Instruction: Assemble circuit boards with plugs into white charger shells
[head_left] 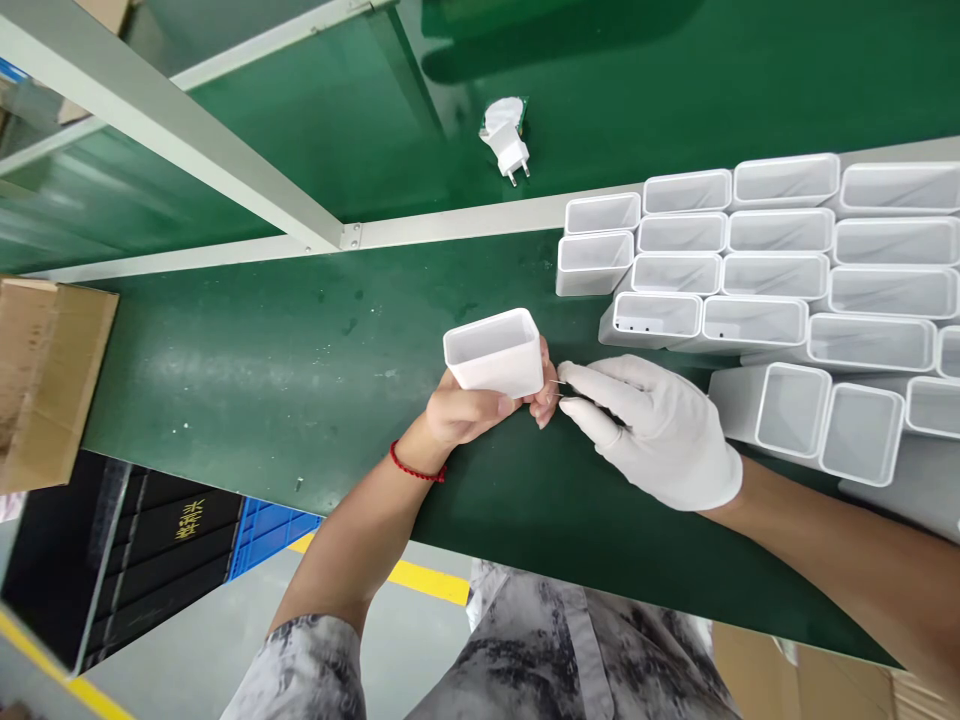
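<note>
A white, open-topped rectangular plastic box (pixel 499 368) is in my bare left hand (pixel 469 412), held slightly tilted above the green bench. The thumb lies along its near side and the other fingers reach round its right end. Just right of the box is my white-gloved right hand (pixel 649 425), its thumb and forefinger curved toward each other. Two thin, pale wires (pixel 556 382) run between those gloved fingertips and the fingers of my left hand. Where they lead is hidden, and their exact kind is too fine to make out.
Several rows of similar white boxes (pixel 780 230) stand on the bench at right. A white two-pin plug with a circuit board (pixel 506 140) lies beyond the pale metal rail (pixel 450 222). At left are a cardboard box (pixel 56 380) and a black crate (pixel 157 550).
</note>
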